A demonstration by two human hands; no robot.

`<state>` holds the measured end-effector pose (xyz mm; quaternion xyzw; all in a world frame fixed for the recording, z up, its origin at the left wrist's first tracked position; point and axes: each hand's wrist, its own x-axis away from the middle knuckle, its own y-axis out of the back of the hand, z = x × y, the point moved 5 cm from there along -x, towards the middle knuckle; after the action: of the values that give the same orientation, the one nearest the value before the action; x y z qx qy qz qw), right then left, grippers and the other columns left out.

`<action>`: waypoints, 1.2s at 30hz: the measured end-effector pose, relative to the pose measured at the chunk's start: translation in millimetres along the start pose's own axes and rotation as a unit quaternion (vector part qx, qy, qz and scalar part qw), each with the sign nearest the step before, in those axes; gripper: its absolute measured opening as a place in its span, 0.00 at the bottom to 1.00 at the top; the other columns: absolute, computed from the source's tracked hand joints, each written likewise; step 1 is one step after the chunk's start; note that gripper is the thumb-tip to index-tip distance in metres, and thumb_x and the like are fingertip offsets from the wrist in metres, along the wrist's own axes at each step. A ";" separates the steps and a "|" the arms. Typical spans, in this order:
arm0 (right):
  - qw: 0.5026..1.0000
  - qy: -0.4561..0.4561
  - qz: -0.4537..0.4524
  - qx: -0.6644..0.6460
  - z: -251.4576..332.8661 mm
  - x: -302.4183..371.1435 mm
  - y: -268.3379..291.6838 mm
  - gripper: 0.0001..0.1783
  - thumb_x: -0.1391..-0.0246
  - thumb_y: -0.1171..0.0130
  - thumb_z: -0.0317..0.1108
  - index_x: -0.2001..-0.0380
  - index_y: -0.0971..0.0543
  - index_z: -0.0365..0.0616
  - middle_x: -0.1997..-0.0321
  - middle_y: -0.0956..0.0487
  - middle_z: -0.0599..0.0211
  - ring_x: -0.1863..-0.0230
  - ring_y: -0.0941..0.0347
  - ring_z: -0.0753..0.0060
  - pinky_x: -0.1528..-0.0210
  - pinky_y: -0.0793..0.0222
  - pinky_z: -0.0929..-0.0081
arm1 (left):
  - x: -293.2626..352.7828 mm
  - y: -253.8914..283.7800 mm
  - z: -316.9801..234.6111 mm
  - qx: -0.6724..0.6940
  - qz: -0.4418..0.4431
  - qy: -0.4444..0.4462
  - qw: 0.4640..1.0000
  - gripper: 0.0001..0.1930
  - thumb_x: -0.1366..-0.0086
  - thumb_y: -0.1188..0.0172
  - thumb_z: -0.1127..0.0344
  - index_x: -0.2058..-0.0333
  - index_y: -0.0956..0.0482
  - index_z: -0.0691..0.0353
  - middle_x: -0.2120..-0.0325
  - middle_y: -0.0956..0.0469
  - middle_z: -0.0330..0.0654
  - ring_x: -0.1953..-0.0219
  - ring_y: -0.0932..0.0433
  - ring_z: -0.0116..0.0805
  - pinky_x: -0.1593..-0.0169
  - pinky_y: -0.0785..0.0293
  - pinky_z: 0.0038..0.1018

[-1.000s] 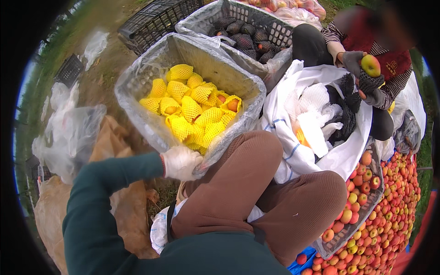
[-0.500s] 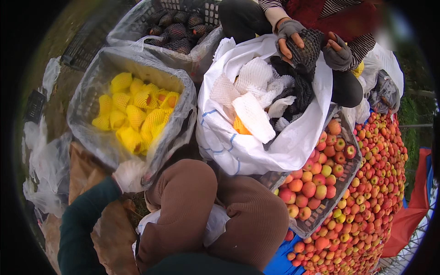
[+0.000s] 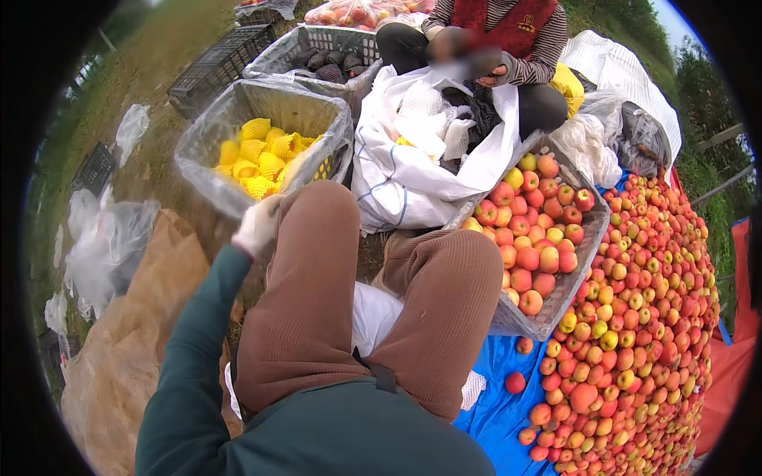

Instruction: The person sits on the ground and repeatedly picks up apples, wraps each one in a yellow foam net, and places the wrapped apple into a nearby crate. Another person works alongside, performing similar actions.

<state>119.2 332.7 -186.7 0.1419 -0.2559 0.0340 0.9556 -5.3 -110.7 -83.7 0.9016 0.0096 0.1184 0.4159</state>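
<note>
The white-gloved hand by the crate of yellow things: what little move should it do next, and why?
Probably lift off the rim: the left hand rests on the near edge of the plastic-lined crate, seemingly holding nothing, while the yellow-netted fruit lies further inside.

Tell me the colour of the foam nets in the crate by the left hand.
Yellow foam nets, clearest in the head view.

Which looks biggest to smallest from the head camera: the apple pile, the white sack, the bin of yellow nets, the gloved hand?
1. Apple pile.
2. White sack and the bin of yellow nets look about alike, so no ranking between them.
3. Left hand in its white glove, smallest, even though near.
</note>
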 end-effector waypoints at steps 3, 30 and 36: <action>0.999 0.042 -0.010 -0.007 6.2 3.9 6.6 0.08 0.51 0.46 0.32 0.71 0.25 0.37 0.80 0.25 0.60 0.81 0.30 0.71 0.79 0.34 0.75 | -4.8 -24.4 33.6 0.407 0.106 0.010 0.907 0.18 0.34 0.55 0.63 0.48 0.31 0.64 0.50 0.28 0.44 0.49 0.33 0.29 0.47 0.37 0.26; 0.998 -0.029 0.022 0.049 37.4 131.8 40.1 0.09 0.48 0.46 0.33 0.73 0.25 0.36 0.79 0.24 0.66 0.84 0.30 0.78 0.81 0.34 0.81 | -33.9 -8.6 63.0 0.491 0.147 0.051 0.857 0.24 0.33 0.56 0.52 0.49 0.31 0.65 0.52 0.28 0.44 0.51 0.30 0.29 0.48 0.36 0.26; 0.973 0.217 -0.069 -0.030 251.2 -2.3 80.8 0.09 0.44 0.49 0.31 0.65 0.26 0.35 0.74 0.24 0.68 0.77 0.28 0.81 0.75 0.32 0.84 | -84.3 100.7 -43.5 0.367 0.066 -0.116 0.920 0.23 0.34 0.54 0.52 0.56 0.27 0.69 0.60 0.24 0.45 0.57 0.25 0.32 0.49 0.32 0.29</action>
<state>-14.4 337.6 40.8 0.1193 -0.0329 -0.0094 0.9923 -105.0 -153.8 2.0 0.9971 -0.0550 0.0283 0.0449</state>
